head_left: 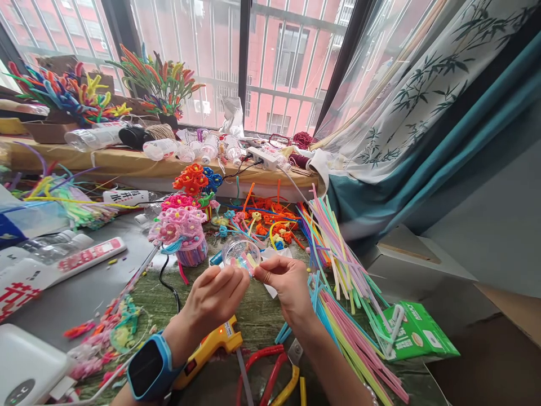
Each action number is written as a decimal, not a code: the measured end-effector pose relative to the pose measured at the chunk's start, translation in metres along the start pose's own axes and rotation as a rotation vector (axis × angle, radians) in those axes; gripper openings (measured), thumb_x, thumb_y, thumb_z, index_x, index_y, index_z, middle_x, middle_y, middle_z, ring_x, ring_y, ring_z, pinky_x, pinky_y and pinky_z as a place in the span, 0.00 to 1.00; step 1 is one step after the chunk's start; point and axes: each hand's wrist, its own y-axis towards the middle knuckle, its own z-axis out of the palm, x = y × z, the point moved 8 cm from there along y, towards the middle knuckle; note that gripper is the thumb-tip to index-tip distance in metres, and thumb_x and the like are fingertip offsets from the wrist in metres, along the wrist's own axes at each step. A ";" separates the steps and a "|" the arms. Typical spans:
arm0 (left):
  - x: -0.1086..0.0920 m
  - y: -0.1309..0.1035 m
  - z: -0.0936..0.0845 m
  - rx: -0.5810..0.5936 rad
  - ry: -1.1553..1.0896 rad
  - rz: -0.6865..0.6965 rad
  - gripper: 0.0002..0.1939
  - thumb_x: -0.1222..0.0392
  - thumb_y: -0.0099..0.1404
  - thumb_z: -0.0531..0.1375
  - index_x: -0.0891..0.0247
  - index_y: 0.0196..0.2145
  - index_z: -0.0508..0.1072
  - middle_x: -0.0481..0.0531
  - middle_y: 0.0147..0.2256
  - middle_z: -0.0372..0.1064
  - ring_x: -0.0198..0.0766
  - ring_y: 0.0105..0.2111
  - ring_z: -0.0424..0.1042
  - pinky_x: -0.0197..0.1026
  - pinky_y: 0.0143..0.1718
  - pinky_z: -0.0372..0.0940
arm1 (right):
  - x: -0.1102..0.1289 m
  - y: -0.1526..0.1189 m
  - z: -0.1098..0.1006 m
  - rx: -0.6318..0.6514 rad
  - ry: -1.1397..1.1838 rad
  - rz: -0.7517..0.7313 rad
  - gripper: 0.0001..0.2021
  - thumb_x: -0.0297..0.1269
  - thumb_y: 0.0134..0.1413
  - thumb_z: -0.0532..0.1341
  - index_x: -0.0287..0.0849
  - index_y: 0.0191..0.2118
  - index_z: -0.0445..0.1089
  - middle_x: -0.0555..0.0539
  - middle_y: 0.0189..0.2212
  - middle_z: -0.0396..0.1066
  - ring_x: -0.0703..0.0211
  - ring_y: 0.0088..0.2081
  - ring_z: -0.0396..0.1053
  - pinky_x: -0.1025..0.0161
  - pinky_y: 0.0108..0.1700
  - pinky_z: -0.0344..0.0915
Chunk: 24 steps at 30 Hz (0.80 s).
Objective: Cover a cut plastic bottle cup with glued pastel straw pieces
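My left hand (220, 296), with a blue smartwatch at the wrist, has its fingers curled closed near the middle of the table. Close to its right, my right hand (287, 282) pinches a small pastel striped piece (243, 262) between thumb and fingers. The left fingertips meet the piece's lower edge. Just behind the hands stands a clear round container (240, 246), partly covered by the piece. A yellow glue gun (215, 345) lies beneath my left forearm. Red and yellow handled pliers (274, 366) rest between my forearms.
Pink fuzzy flowers in a striped pot (192, 252) stand left of the container. Pastel stems (350, 332) spread at the right beside a green box (418, 332). A white power bank (31, 361) sits front left. Bottles (160, 149) line the sill.
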 end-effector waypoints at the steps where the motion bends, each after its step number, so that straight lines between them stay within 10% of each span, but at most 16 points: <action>1: 0.001 0.001 0.000 0.006 -0.003 -0.008 0.13 0.74 0.69 0.49 0.65 0.36 0.72 0.49 0.27 0.74 0.36 0.31 0.67 0.41 0.35 0.56 | 0.000 0.000 0.000 0.007 -0.002 -0.002 0.17 0.40 0.18 0.80 0.40 0.18 0.75 0.51 0.18 0.73 0.62 0.23 0.69 0.62 0.31 0.68; 13: 0.055 -0.016 0.033 0.293 -0.774 -0.784 0.13 0.59 0.68 0.54 0.62 0.27 0.70 0.47 0.26 0.60 0.38 0.30 0.59 0.42 0.32 0.53 | 0.024 0.009 -0.015 0.072 -0.151 -0.251 0.13 0.46 0.46 0.71 0.43 0.34 0.76 0.51 0.28 0.71 0.65 0.27 0.62 0.68 0.28 0.58; 24: 0.044 -0.013 0.046 0.448 -1.155 -0.893 0.18 0.51 0.65 0.55 0.64 0.24 0.72 0.47 0.23 0.59 0.38 0.29 0.58 0.38 0.30 0.55 | 0.009 -0.005 0.015 0.334 -0.280 -0.053 0.21 0.55 0.41 0.70 0.39 0.23 0.72 0.54 0.18 0.62 0.68 0.21 0.54 0.67 0.23 0.50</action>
